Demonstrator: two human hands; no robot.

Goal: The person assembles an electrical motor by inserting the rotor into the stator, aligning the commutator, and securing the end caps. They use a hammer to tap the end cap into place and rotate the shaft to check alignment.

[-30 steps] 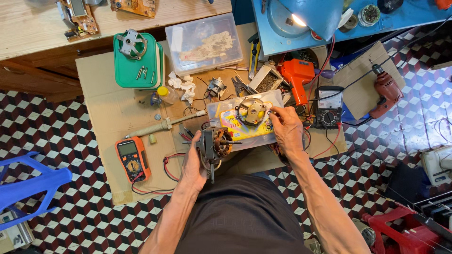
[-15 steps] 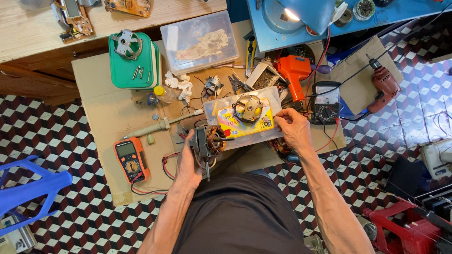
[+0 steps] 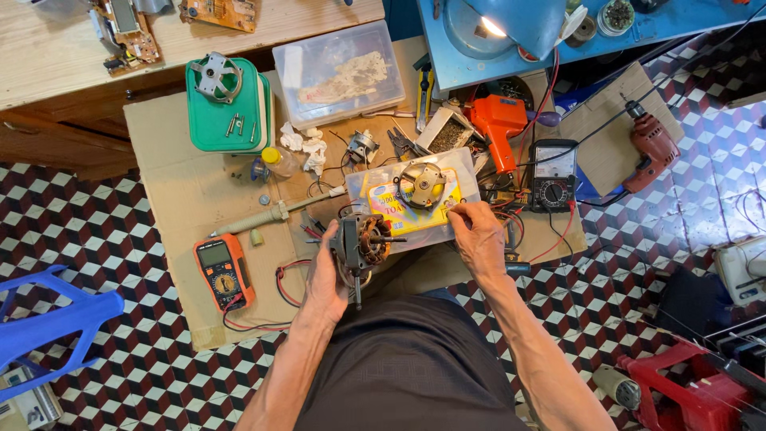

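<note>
While the left hand (image 3: 325, 281) wraps its fingers closed around a small electric motor (image 3: 361, 242), the grip is tight on the dark metal body, and the motor sits just above the person's lap at the near edge of the cardboard sheet (image 3: 171, 179). Coppery windings show at the core, and a thin steel shaft pokes out sideways and another downward. The right hand (image 3: 479, 239) lies on the near right corner of a clear plastic box (image 3: 463, 172), fingers bent and nearly closed, fingertips touching its lid; whether they pinch anything small cannot be told. On that lid, over a yellow printed label, rests a round brass-coloured motor cap (image 3: 422, 185) with cut-out openings. Left of the motor lie an orange multimeter (image 3: 223, 271) with red and black leads and a pale soldering iron (image 3: 267, 215), long and tubular. A black analogue meter (image 3: 554, 174) stands just right of the box, with an orange solder gun (image 3: 499, 128) behind it. Checkered tiles pattern the floor.
</note>
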